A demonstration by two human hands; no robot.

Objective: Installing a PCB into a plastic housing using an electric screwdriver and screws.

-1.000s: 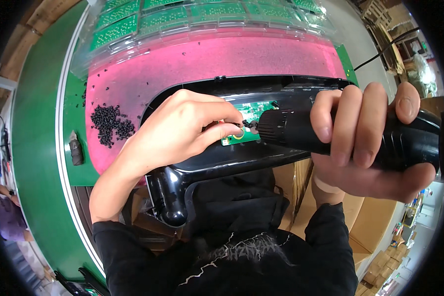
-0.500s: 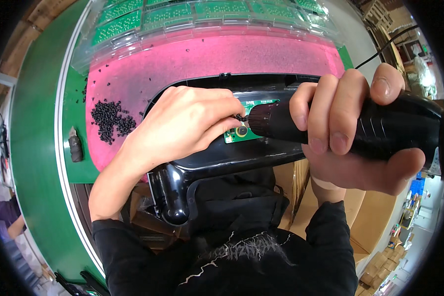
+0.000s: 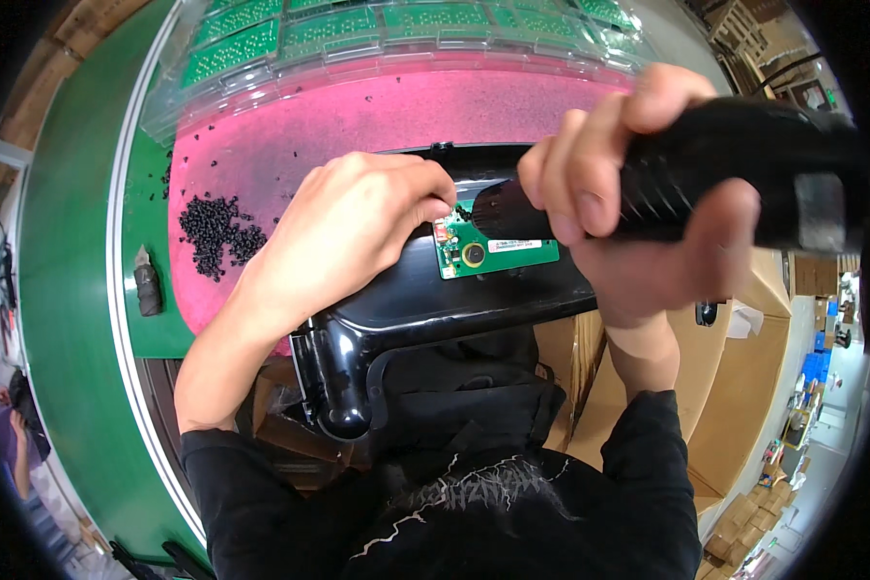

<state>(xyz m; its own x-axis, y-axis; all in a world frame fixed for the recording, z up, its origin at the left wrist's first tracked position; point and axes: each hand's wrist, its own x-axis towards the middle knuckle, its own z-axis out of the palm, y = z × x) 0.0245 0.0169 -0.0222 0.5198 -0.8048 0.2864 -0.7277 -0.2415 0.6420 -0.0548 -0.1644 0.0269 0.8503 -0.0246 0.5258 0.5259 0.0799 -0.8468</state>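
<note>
My right hand is wrapped round a black electric screwdriver, its nose pointing left over a green circuit board. The board lies in a glossy black plastic housing with a rounded tubular end. Over the board's left upper corner, my left hand is closed in a pinch, with small black screws at its fingertips, right beside the screwdriver's nose. The fingers and the nose partly hide the screws. The driver's bit cannot be made out clearly.
A pile of black screws lies on the pink mat, others scattered about. Clear plastic trays of green boards stand at the back. A dark wrapped tool is on the green table. Cardboard stands at right.
The screwdriver and my right hand have moved up and slightly left. My left fingertips have shifted up and left with the screws, uncovering more of the board.
</note>
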